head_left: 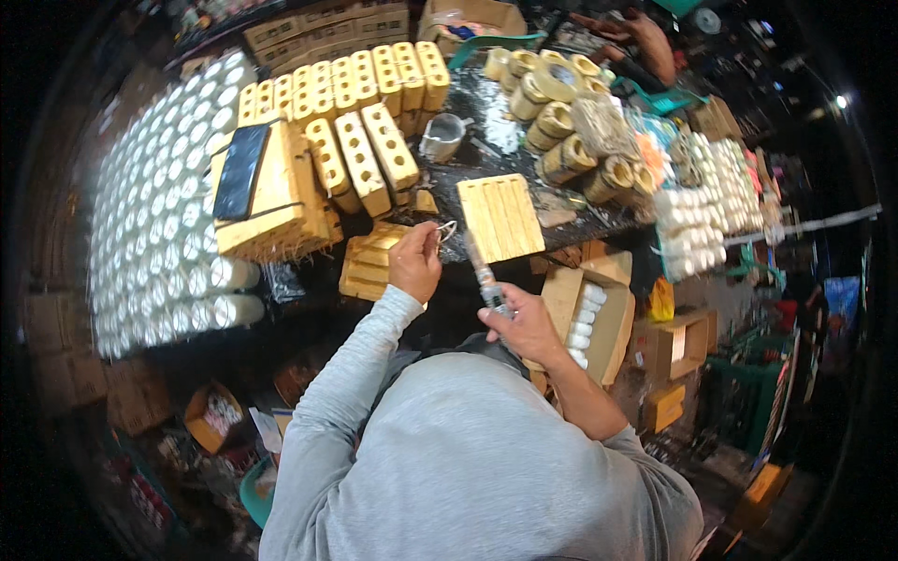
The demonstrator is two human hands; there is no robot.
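My left hand [416,262] is closed, pinching a small pale loop of string [447,229] at its fingertips. My right hand [517,318] grips a slim tool with a grey handle [492,296]; its narrow far end points at the table edge, and its exact kind is unclear. Just beyond that tip lies a yellow block with parallel grooves [500,217], flat on the dark table. A second grooved yellow block [365,262] sits beside my left hand, partly covered by it. Between them is a small yellow chunk [426,202].
Yellow blocks with round holes [363,161] stand in rows behind, near a metal mug [442,138]. A dark flat slab [241,172] tops a yellow stack. White cylinders [173,187] fill the left; yellowish hollow cylinders [564,161] stand right. An open carton [613,265] holds white rolls.
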